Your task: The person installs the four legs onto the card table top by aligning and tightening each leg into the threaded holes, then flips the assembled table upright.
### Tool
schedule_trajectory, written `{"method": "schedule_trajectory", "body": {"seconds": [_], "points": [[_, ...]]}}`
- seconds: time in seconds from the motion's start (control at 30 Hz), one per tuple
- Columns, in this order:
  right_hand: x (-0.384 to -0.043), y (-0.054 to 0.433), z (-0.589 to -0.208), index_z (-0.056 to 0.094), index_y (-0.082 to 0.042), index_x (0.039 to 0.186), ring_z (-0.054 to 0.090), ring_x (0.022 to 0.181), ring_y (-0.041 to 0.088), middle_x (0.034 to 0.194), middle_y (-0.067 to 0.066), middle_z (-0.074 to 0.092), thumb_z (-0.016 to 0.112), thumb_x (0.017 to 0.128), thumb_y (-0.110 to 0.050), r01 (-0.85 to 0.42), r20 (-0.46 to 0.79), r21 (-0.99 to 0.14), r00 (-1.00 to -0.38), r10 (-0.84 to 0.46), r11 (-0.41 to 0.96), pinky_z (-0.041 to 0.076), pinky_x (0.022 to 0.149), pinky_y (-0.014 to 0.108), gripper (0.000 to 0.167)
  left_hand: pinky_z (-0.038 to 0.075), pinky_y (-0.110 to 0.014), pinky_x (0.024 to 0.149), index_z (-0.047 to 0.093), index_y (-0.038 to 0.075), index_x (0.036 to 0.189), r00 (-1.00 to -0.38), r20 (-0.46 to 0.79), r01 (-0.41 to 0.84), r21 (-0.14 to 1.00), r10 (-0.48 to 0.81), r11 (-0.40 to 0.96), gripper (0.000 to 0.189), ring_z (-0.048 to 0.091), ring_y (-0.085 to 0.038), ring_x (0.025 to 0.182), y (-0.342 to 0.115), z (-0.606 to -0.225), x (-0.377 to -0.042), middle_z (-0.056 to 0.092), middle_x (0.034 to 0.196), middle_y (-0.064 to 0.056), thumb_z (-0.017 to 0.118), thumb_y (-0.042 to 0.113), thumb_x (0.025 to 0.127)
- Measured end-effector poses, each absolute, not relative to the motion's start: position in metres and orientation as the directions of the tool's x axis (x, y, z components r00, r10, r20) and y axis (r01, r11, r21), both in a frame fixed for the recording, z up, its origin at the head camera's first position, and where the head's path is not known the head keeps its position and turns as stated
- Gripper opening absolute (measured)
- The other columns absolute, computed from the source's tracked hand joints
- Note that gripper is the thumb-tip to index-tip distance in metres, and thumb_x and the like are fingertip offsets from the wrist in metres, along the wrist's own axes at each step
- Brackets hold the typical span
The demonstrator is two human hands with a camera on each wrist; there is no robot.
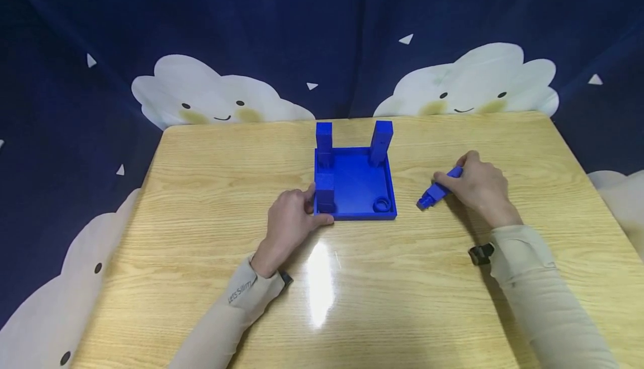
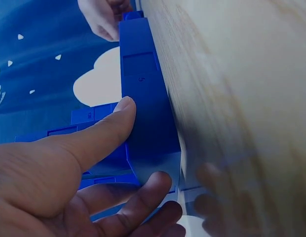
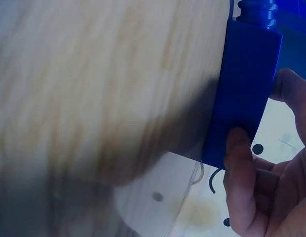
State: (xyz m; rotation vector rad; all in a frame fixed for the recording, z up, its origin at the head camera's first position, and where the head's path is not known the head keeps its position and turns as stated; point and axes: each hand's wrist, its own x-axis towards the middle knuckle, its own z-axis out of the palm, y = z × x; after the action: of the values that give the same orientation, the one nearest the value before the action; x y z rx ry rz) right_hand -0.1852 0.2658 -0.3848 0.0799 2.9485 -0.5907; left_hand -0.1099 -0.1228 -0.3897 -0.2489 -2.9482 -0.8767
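Note:
A square blue tray [image 1: 356, 181] with a low rim lies on the table. Blue square posts stand upright at three corners: back left [image 1: 324, 137], back right [image 1: 382, 138] and front left [image 1: 325, 191]. At the front right corner is a round blue socket [image 1: 382, 204]. My left hand [image 1: 288, 221] grips the tray's front left corner, its thumb [image 2: 111, 123] against the front wall. To the right of the tray, my right hand [image 1: 480, 187] holds a loose blue post [image 3: 247, 81] between thumb and fingers. That post is tilted, its threaded end [image 3: 256, 12] pointing toward the tray.
The wooden table [image 1: 201, 201] extends around the tray, with a bright light reflection [image 1: 320, 285] in front of it. A dark blue curtain [image 1: 332, 33] with clouds and white triangles hangs behind the table and along its sides.

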Motion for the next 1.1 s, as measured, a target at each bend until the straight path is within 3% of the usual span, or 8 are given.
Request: {"method": "schedule_trajectory", "body": {"seconds": [0.3, 0.57, 0.73, 0.9, 1.1], "points": [[-0.188, 0.263, -0.389, 0.05, 0.01, 0.128, 0.059, 0.073, 0.038, 0.089, 0.025, 0.062, 0.074, 0.098, -0.049, 0.067, -0.112, -0.436, -0.994, 0.02, 0.898, 0.045, 0.059, 0.044, 0.071, 0.043, -0.036, 0.064, 0.064, -0.005, 0.144, -0.986, 0.108, 0.164, 0.546, 0.126, 0.822, 0.09, 0.049, -0.017, 0.069, -0.124, -0.391, -0.11, 0.058, 0.074, 0.002, 0.103, 0.036, 0.074], [-0.187, 0.262, -0.389, 0.045, 0.009, 0.139, 0.065, 0.092, 0.051, 0.107, 0.037, 0.064, 0.074, 0.1, -0.039, 0.076, -0.1, -0.489, -0.994, 0.03, 0.869, 0.052, 0.073, 0.054, 0.068, 0.043, -0.036, 0.065, 0.064, -0.005, 0.144, -0.986, 0.104, 0.167, 0.554, 0.131, 0.816, 0.088, 0.051, -0.017, 0.07, -0.123, -0.39, -0.11, 0.06, 0.075, 0.001, 0.102, 0.035, 0.076], [-0.184, 0.259, -0.385, 0.044, 0.011, 0.145, 0.066, 0.083, 0.042, 0.101, 0.027, 0.065, 0.073, 0.099, -0.034, 0.038, -0.034, -0.527, -0.999, 0.023, 0.849, 0.05, 0.066, 0.046, 0.071, 0.043, -0.036, 0.064, 0.064, -0.004, 0.144, -0.988, 0.098, 0.156, 0.553, 0.122, 0.819, 0.089, 0.05, -0.016, 0.07, -0.123, -0.389, -0.11, 0.06, 0.074, 0.002, 0.103, 0.035, 0.075], [-0.176, 0.247, -0.374, 0.048, 0.005, 0.147, 0.06, 0.073, 0.03, 0.093, 0.016, 0.063, 0.074, 0.098, -0.029, -0.016, 0.057, -0.602, -0.998, 0.023, 0.798, 0.044, 0.06, 0.037, 0.064, 0.043, -0.035, 0.065, 0.064, -0.004, 0.144, -0.988, 0.099, 0.153, 0.552, 0.117, 0.819, 0.089, 0.05, -0.017, 0.07, -0.123, -0.388, -0.11, 0.06, 0.074, 0.002, 0.103, 0.035, 0.075], [-0.161, 0.228, -0.358, 0.053, 0.0, 0.147, 0.056, 0.077, 0.022, 0.094, 0.011, 0.061, 0.075, 0.097, -0.021, -0.134, 0.199, -0.693, -0.98, 0.008, 0.708, 0.042, 0.065, 0.027, 0.059, 0.042, -0.035, 0.064, 0.064, -0.003, 0.144, -0.989, 0.089, 0.149, 0.554, 0.12, 0.819, 0.088, 0.049, -0.017, 0.07, -0.123, -0.391, -0.109, 0.058, 0.074, 0.002, 0.103, 0.036, 0.075]]}}
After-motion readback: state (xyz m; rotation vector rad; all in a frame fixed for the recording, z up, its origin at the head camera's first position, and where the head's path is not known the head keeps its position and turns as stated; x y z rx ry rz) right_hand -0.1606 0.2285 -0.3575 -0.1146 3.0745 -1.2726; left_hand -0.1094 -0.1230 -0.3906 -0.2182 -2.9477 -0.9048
